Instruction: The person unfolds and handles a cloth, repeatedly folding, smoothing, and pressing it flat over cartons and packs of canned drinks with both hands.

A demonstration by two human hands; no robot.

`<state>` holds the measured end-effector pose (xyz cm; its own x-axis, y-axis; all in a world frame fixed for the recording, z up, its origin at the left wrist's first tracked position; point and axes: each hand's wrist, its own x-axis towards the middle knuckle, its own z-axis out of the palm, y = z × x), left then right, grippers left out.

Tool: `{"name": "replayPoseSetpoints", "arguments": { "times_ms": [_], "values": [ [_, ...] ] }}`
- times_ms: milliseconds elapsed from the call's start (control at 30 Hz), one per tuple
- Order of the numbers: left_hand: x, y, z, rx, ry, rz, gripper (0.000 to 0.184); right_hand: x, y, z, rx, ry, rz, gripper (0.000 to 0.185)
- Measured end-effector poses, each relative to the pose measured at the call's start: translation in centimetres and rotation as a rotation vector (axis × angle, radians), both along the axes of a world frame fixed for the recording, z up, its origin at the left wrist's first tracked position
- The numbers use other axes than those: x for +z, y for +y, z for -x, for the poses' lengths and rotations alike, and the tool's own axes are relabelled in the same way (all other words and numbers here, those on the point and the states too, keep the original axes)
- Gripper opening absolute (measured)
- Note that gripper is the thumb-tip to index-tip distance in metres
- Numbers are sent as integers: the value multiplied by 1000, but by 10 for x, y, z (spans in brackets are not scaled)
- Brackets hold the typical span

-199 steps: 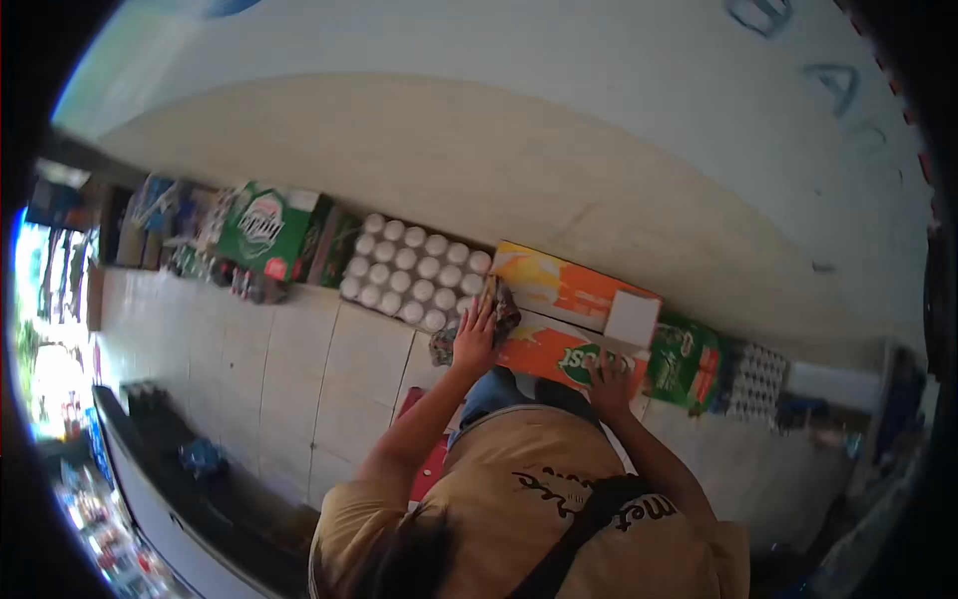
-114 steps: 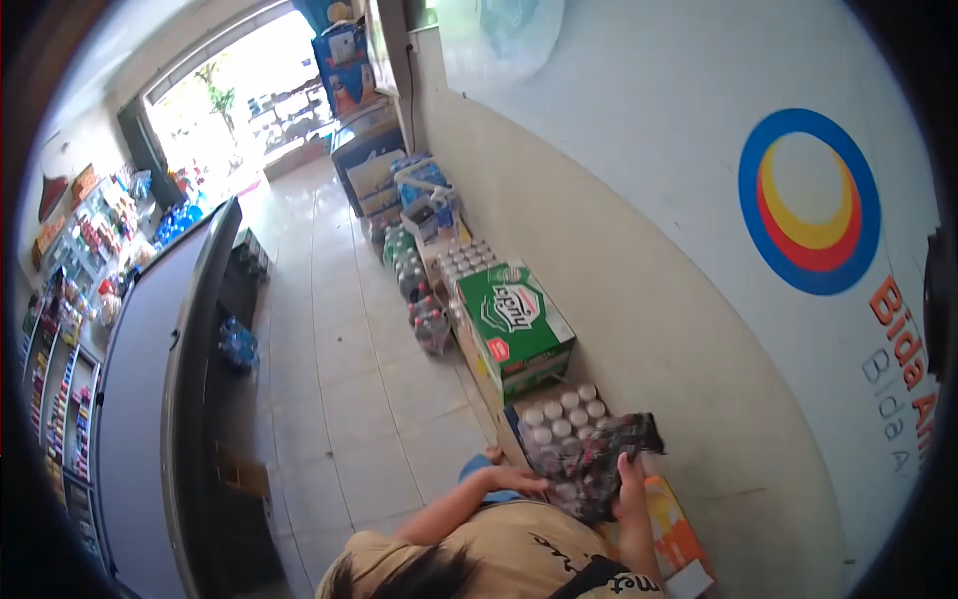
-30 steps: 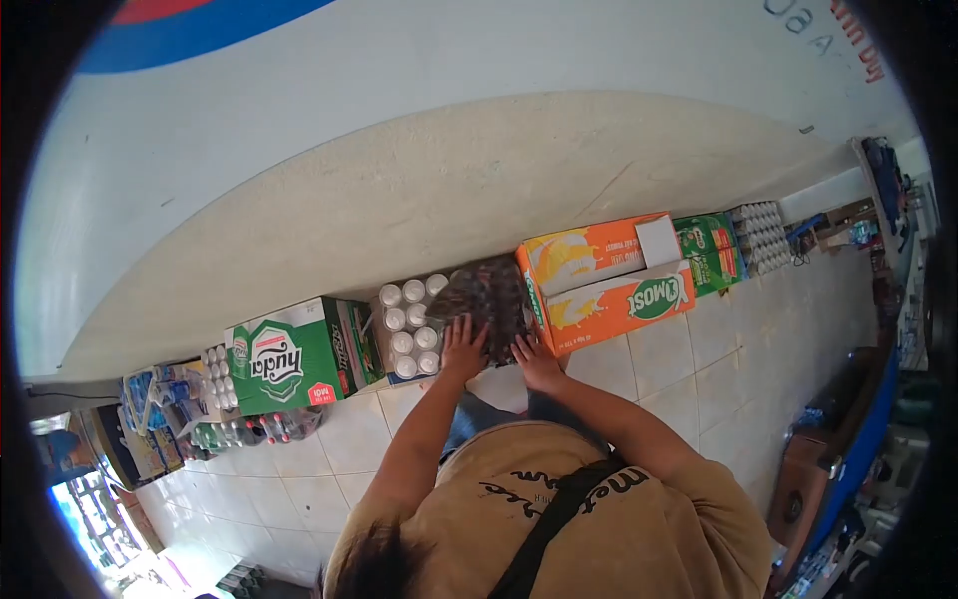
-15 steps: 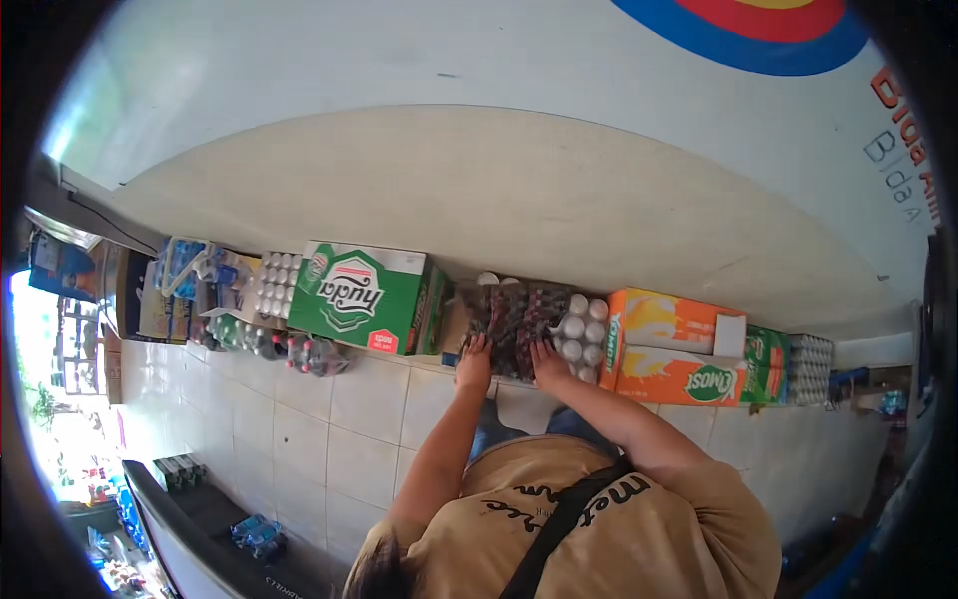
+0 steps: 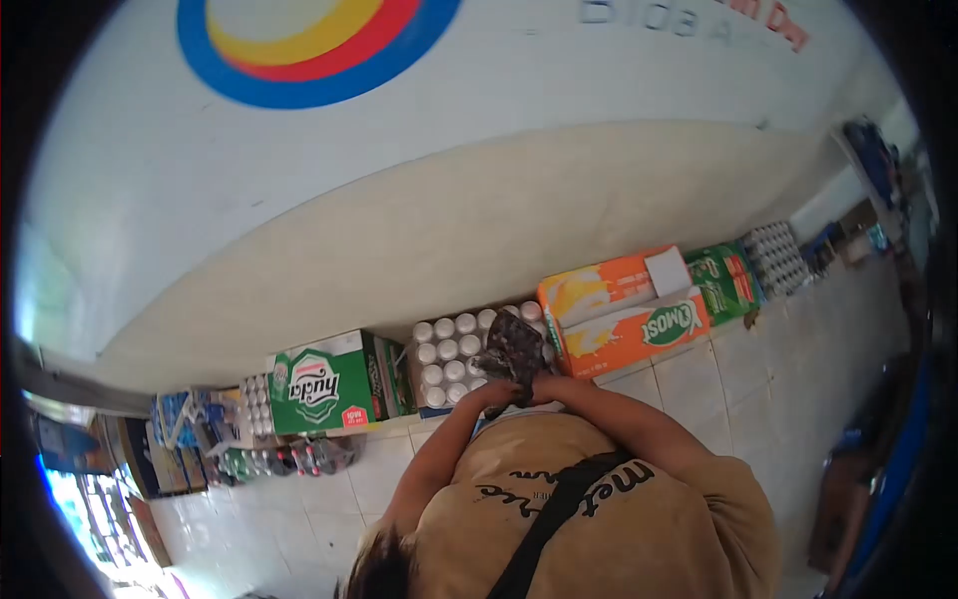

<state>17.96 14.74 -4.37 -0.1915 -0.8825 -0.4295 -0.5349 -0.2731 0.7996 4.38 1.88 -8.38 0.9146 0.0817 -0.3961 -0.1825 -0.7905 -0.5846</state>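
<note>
Left hand point(image 5: 496, 393) and right hand point(image 5: 548, 388) grip the dark cloth point(image 5: 515, 344); its long axis points toward the wall point(image 5: 499, 220).

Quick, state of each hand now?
Left hand: closed on the bunched cloth; fingers partly hidden.
Right hand: also at the cloth, seemingly holding it; finger closure can't be told.

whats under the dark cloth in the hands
Pale-topped cans show around the dark cloth; whatever lies directly beneath it is covered, so it can't be seen.
</note>
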Motion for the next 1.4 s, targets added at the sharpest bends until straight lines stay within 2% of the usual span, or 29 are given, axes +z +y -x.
{"name": "replayPoseSetpoints", "arguments": {
  "times_ms": [33,100,133,167,233,267,333,367,400,467,533,600,633,700,733,767,833,867,900,967,1000,1067,1133,1167,1267,1300,1367,1400],
  "values": [
    [20,-4,3,-34,1,-2,26,20,-6,6,-34,1,-2,60],
    [52,-16,1,-74,93,-1,27,88,-33,17,-279,274,-361,72],
    [86,-22,-1,-124,24,0,25,82,-38,24,-384,207,-515,70],
    [107,-27,-4,-149,23,7,25,92,-43,31,-409,199,-511,70],
    [136,-32,-8,-8,281,113,24,140,-44,42,-506,27,-676,59],
    [149,-37,-8,-24,279,111,24,166,-45,47,-520,19,-677,59],
    [173,-49,-3,280,449,94,22,207,-54,58,-724,-26,-866,53],
    [195,-56,4,349,348,233,23,213,-62,62,-780,-98,-665,47],
    [198,-64,4,331,350,233,23,219,-70,68,-796,-105,-662,47],
    [203,-80,4,342,54,389,28,239,-83,83,-808,-442,-168,36],
    [209,-93,8,303,38,415,30,256,-87,95,-884,-443,-122,38],
    [199,-105,10,222,-134,435,41,267,-86,104,-1021,-493,-9,41],
    [191,-108,14,206,-124,427,41,272,-81,106,-1038,-600,36,46],
    [183,-119,27,168,-172,463,56,256,-76,109,-1152,-556,-8,49],
    [184,-123,35,125,-190,371,66,245,-77,114,-1246,-522,-53,52],
    [175,-133,45,123,-175,370,66,233,-80,122,-1173,-530,6,58],
    [138,-151,70,66,-355,569,68,208,-96,137,-1122,-514,82,59],
    [116,-163,85,7,-508,524,68,196,-106,148,-1064,-512,152,61],
    [92,-171,98,19,-496,513,68,185,-118,161,-1033,-429,159,67],
    [48,-194,120,-206,-619,532,64,161,-147,189,-995,-378,179,67],
    [27,-199,133,-155,-690,650,60,147,-165,202,-978,-348,200,68],
    [23,-223,155,-79,-693,617,59,126,-201,236,-889,-320,234,75],
    [30,-244,180,-33,-689,608,56,120,-222,263,-1016,-273,269,78],
    [34,-257,192,-52,-701,599,55,105,-233,275,-986,-316,370,80],
    [39,-291,224,-40,-686,606,53,101,-260,290,-813,-242,413,81],
    [40,-299,234,-3,-672,580,52,100,-265,285,-846,27,350,82],
    [44,-305,240,49,-630,535,53,102,-259,276,-806,142,365,86],
    [42,-298,234,59,-631,523,53,58,-257,286,-802,-114,413,84]
  ]
}}
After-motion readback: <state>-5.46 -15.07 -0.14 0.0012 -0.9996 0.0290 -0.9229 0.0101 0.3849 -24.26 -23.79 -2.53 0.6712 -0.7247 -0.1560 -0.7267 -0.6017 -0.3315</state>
